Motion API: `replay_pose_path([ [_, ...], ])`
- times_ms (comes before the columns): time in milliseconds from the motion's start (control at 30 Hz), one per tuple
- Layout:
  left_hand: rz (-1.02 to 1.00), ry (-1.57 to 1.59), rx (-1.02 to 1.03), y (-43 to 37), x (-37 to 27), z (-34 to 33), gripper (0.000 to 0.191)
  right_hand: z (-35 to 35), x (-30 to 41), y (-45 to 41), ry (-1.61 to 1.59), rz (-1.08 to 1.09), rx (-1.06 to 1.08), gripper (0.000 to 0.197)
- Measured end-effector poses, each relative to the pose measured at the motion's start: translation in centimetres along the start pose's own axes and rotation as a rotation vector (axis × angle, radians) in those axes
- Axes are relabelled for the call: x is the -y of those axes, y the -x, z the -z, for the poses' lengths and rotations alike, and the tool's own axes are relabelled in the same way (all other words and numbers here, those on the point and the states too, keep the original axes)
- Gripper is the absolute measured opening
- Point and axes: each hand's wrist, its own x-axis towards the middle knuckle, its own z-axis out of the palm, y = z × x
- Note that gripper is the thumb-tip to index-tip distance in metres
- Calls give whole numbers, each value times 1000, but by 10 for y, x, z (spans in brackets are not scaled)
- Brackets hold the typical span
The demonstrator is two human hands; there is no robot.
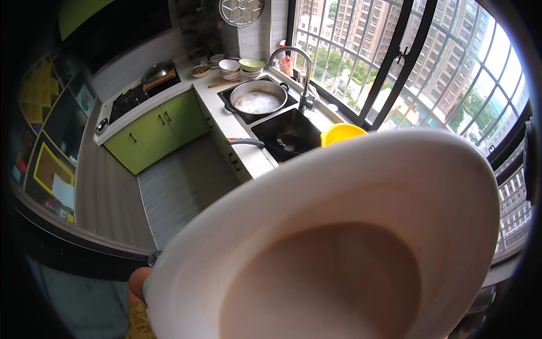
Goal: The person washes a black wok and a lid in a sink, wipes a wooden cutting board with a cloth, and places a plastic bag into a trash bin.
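A large white dish (322,203), tilted and very close to the camera, fills the lower middle and right of the view. A dark rounded shadow lies across its lower part. Neither of my hands shows, and whatever holds the dish is hidden. Past its left rim a bit of bare limb (136,283) appears with yellow patterned cloth (139,318); which part of the body it is cannot be told. Beyond the dish, a yellow basin (344,134) stands by the black sink basin (271,129), where a pan with a grey handle (246,142) rests.
A wide metal pot (259,101) sits over the other sink basin near the curved faucet (308,72). Stacked bowls (229,67), chopsticks (224,84) and a bowl of food (200,70) stand on the white counter. A lidded wok (158,73) rests on the stove (127,101). Barred windows (360,51) line the right.
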Motion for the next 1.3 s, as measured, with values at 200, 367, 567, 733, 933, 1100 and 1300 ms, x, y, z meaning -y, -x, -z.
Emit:
replay_pose_path([
  [200, 6, 43, 96, -23, -4, 2, 91, -14, -2, 3, 27, 57, -16, 54],
  [367, 8, 55, 130, -38, -4, 2, 91, -18, -8, -1, 23, 93, 17, 48],
  [567, -4, 79, 156, -55, -4, -2, 91, -30, -16, 5, 22, 134, 33, 41],
  [733, -8, 88, 153, -58, -8, 2, 91, -41, -23, 13, 28, 161, 58, 35],
  [933, -11, 81, 135, -36, -20, 10, 91, -53, -31, 13, 21, 183, 85, 30],
  [1100, -3, 77, 130, -9, -28, 18, 90, -58, -45, 9, 17, 220, 19, 27],
  [1300, 11, 56, 118, 30, -30, 27, 90, -63, -61, 3, 22, 287, -45, 25],
])
